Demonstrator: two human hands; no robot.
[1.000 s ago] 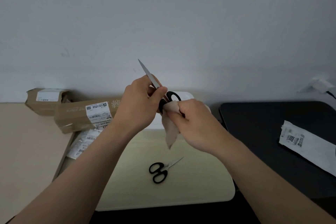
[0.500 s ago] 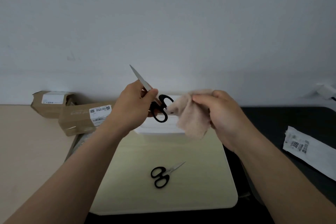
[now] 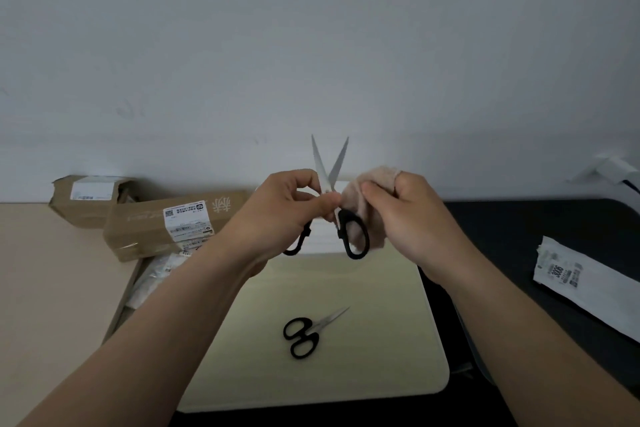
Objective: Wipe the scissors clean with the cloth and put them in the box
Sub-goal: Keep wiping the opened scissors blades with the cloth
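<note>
Two hands meet above a pale table. The left hand has its grip pinched tight on black-handled scissors near the pivot, with the blades spread and pointing to 12 o'clock. At 3 o'clock of them, the right hand has its grip curled round a bunched beige cloth behind one handle loop, and a second pair lies shut on the table at 6 o'clock.

Left hand pinching open scissors — blades up, right hand bunching cloth beside handle
</note>
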